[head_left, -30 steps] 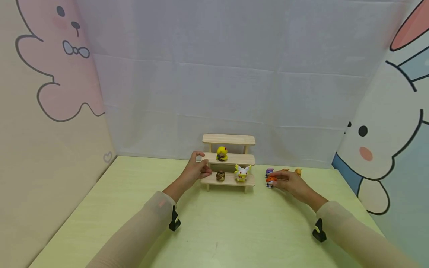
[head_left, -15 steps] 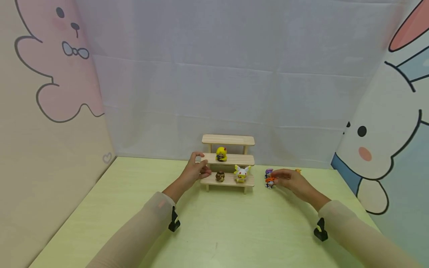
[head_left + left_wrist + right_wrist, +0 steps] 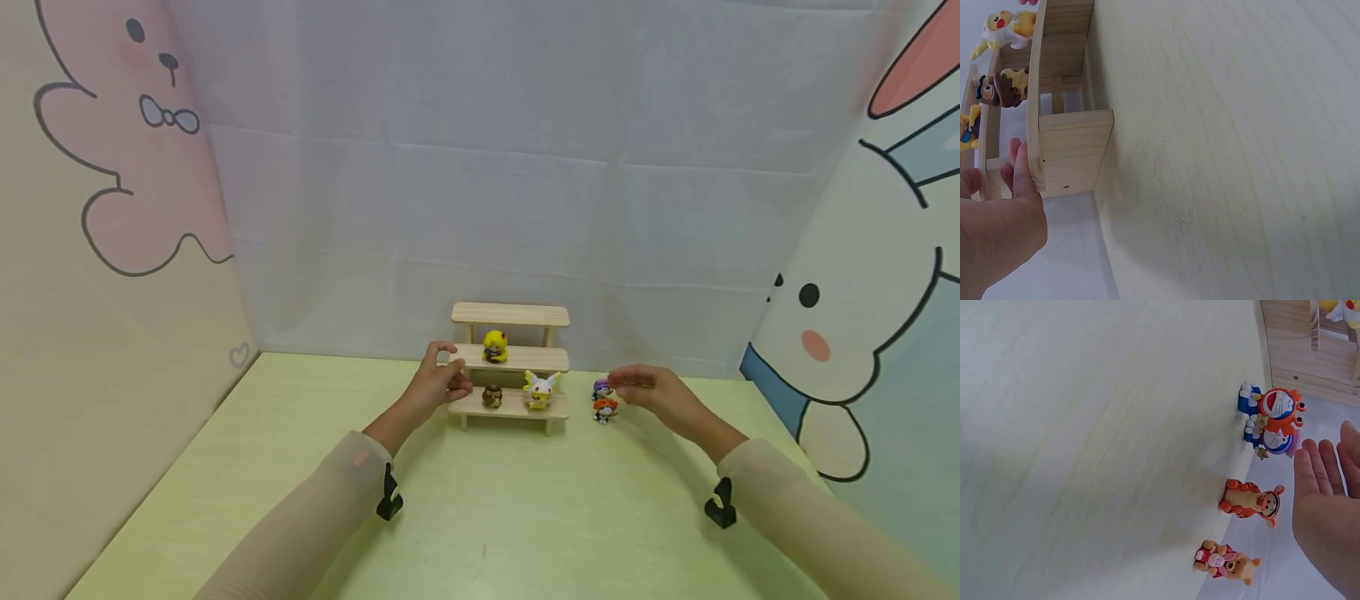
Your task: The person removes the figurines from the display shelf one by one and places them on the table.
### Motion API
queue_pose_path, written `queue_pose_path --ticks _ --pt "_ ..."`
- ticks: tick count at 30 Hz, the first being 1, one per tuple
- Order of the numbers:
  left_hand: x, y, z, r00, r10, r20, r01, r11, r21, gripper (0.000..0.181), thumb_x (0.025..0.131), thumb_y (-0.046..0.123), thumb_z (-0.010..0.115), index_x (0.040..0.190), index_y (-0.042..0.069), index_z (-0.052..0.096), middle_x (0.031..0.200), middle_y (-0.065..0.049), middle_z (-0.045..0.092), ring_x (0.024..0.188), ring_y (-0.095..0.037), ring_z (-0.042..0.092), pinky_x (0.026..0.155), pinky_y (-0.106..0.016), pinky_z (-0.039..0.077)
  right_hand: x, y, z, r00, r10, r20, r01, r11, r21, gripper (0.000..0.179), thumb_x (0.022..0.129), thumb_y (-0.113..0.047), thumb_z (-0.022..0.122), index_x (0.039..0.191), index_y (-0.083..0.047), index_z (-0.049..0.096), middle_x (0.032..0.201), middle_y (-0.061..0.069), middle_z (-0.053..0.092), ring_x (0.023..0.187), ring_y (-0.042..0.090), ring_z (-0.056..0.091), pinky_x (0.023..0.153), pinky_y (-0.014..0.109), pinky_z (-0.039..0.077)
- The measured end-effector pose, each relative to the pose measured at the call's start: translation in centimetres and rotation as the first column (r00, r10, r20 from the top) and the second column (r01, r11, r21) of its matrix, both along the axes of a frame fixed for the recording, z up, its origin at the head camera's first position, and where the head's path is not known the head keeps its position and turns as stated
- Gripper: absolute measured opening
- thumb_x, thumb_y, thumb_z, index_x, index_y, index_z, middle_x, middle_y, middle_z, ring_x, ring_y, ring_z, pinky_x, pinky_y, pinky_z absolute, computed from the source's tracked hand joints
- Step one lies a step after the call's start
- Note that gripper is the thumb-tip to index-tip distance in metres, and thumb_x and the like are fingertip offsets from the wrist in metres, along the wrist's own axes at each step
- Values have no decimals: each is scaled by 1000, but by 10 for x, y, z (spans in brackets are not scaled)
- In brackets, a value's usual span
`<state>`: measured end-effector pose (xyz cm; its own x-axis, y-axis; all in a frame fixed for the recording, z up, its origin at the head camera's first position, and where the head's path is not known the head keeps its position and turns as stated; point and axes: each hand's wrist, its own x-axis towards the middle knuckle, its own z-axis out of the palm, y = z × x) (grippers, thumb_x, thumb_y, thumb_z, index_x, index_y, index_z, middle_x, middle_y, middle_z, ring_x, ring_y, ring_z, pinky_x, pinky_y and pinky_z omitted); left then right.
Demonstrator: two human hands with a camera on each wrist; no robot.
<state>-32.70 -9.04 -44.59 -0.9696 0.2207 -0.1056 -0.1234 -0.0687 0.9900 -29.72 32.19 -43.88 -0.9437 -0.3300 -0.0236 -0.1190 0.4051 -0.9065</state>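
Observation:
A three-tier wooden display shelf (image 3: 510, 314) stands on the table. At its left end my left hand (image 3: 435, 385) touches the boards, thumb and fingers spread apart. Right of the shelf sit two small figurines, one with an orange crab-like hat (image 3: 604, 411) and one with a purple hat (image 3: 602, 388). My right hand (image 3: 660, 393) hovers beside the purple-hatted one, its fingers extended and holding nothing in the right wrist view. A tiger figurine (image 3: 1250, 500) and a bear figurine (image 3: 1229, 561) show there too; in the head view the hand hides them.
A yellow-haired figurine (image 3: 495, 346) sits on the middle tier. An owl figurine (image 3: 492, 396) and a white-and-yellow long-eared figurine (image 3: 539, 390) occupy the lowest tier. Behind is a pale cloth backdrop (image 3: 337, 250); a wall with a rabbit drawing (image 3: 855, 333) borders the right side.
My right hand has drawn back and upward from the orange-hatted figurine, uncovering it, and now covers the figurines farther right. My left hand and the shelf stay put.

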Motion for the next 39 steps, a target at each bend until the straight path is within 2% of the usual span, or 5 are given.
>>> queue_pose_path --ticks 5,12,23,31,39 --pt "0 0 0 1000 -4 -2 4 1000 0 33 110 20 53 136 15 34 90 -13 60 82 -24 68 90 -41 61 -4 -5 9 1000 -11 -3 11 1000 28 49 106 -19 61 146 7 50 147 29 53 129 47 54 98 48 55" --pt "-1 -2 -2 1000 -9 -5 9 1000 5 35 110 21 53 137 14 33 91 -13 60 83 -24 68 91 -41 61 -9 -14 23 1000 0 -26 1 1000 16 50 105 -22 63 145 7 51 148 30 51 135 46 51 108 50 49" --pt "1 -1 -1 1000 -3 -1 3 1000 2 32 110 19 53 135 16 35 90 -11 57 82 -23 69 85 -37 63 -15 -34 35 999 25 -37 -26 999 -42 49 104 -22 65 145 2 53 149 29 51 137 49 48 99 24 54" --pt "0 0 -1 1000 0 -2 0 1000 8 32 109 20 54 135 16 35 88 -11 57 81 -23 68 87 -38 62 -20 -56 43 998 19 -62 -19 1000 -10 52 102 -28 68 145 -1 55 146 22 57 134 35 56 113 56 44" --pt "-1 0 -2 1000 0 -4 0 1000 10 32 109 19 54 135 15 35 88 -11 59 80 -22 68 85 -37 63 -22 -78 50 997 36 -64 -39 998 -45 48 103 -22 67 143 0 56 140 17 63 132 34 58 114 57 43"
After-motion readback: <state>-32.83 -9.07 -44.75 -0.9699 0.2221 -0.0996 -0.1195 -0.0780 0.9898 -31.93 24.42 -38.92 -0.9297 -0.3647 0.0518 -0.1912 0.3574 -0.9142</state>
